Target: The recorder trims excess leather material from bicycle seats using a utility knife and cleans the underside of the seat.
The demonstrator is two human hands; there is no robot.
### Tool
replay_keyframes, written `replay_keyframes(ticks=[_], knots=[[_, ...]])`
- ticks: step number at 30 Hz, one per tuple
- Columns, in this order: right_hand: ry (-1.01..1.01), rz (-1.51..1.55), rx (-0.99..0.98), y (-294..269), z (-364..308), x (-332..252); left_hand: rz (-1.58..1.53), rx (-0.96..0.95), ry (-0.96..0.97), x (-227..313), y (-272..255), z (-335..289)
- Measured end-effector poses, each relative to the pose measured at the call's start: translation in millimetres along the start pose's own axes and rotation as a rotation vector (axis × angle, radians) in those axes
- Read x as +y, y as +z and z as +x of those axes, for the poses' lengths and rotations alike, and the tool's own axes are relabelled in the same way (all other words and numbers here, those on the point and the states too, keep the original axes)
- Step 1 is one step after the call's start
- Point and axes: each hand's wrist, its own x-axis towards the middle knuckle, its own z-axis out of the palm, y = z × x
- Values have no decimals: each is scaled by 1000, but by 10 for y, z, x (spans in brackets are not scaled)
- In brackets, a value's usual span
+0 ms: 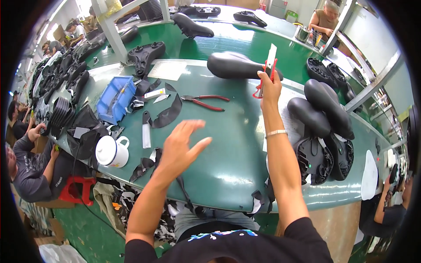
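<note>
My right hand [270, 87] is raised over the far part of the green table, closed round a red utility knife [272, 56] with its pale blade pointing up. Just behind it lies a smooth black bicycle saddle [232, 65]; I cannot tell whether the hand touches it. My left hand [182, 147] hovers above the near middle of the table, fingers stretched, holding nothing. Beyond that hand lie red-handled pliers [206, 101]. To its left are a cutter with a clear whitish handle [146, 130] and a curved strip of black material [170, 115].
A blue plastic bin [101, 109] and a lidded white enamel mug [112, 152] stand at left. Stacked black saddles [309, 116] and upturned saddle shells [315, 161] crowd the right. A metal post [110, 30] rises at far left. Other people work around the table.
</note>
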Motion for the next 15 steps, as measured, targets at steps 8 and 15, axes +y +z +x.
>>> replay_keyframes(ticks=[8, 15], knots=[[-831, -541, -535, 5, -1603, -1182, -1079, 292, -79, -232, 962, 768], [15, -425, -327, -872, -1988, -920, -1017, 112, -566, -105, 153, 1]])
